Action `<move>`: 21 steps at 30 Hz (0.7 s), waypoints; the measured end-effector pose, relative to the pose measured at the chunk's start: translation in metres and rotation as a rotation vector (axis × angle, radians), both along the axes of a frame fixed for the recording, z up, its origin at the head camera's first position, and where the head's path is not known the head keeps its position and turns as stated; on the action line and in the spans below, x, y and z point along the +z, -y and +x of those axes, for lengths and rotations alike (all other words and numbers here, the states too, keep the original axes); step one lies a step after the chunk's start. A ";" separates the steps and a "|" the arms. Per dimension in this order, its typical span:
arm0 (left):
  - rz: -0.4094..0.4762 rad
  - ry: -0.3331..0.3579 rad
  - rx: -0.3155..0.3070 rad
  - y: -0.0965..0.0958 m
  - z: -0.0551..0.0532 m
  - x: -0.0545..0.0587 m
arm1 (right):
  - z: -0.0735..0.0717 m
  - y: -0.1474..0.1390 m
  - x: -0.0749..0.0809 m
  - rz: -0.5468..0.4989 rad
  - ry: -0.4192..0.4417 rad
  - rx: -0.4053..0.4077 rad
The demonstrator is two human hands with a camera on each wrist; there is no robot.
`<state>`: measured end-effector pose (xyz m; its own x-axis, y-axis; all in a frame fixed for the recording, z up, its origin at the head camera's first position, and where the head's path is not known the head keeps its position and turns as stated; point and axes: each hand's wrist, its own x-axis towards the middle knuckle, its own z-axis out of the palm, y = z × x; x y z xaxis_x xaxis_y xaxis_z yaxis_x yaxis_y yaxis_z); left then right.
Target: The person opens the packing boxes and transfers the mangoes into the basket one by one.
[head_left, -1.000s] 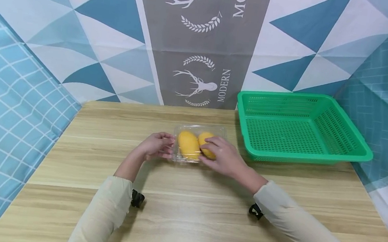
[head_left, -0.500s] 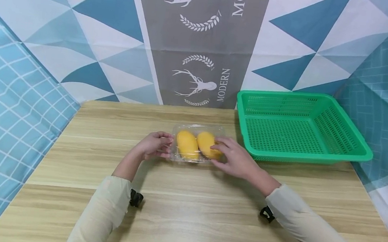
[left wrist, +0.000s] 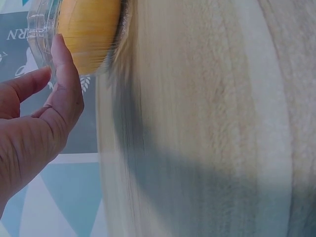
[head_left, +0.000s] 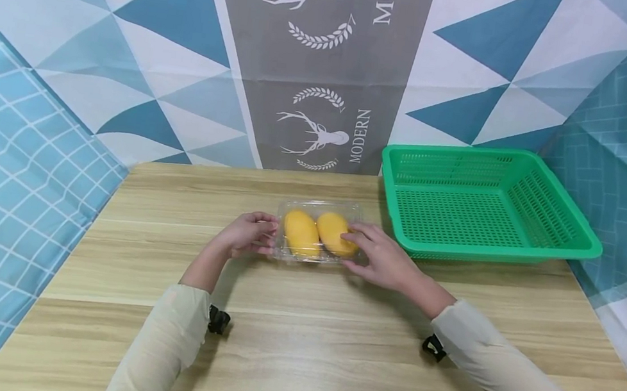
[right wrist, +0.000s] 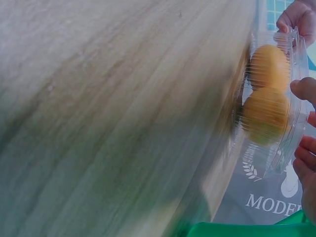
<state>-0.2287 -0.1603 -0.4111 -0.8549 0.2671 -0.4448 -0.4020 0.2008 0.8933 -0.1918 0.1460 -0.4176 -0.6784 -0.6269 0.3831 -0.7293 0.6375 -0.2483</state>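
Two yellow mangoes (head_left: 302, 233) lie side by side in a clear plastic box (head_left: 320, 207) near the back of the table. At the box's left end, my left hand (head_left: 251, 235) holds its edge between thumb and fingers; the index finger lies along the wall in the left wrist view. My right hand (head_left: 381, 255) is at the right end, fingers spread and loosely bent, partly over the right mango (head_left: 334, 232). In the right wrist view its thumb and fingers stand apart beside the rim. Whether they touch the box or mango I cannot tell.
A green plastic basket (head_left: 464, 219) stands at the back right of the wooden table (head_left: 296, 348), close to the right hand. Patterned cloth (head_left: 326, 81) hangs behind the table and along both sides.
My right hand has shifted right, from over the right mango to the box's right end, and the mango shows more fully. The left hand stays at the left end.
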 end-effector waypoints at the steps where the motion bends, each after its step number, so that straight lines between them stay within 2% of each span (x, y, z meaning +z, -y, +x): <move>1: 0.000 0.001 0.000 0.000 0.000 0.000 | 0.000 0.000 0.000 0.002 -0.001 0.001; 11: -0.015 -0.001 -0.006 -0.001 0.000 0.001 | -0.002 0.000 0.000 0.052 -0.017 0.004; 21: -0.002 0.009 0.000 0.001 -0.002 0.000 | -0.006 0.000 0.003 0.078 -0.057 0.056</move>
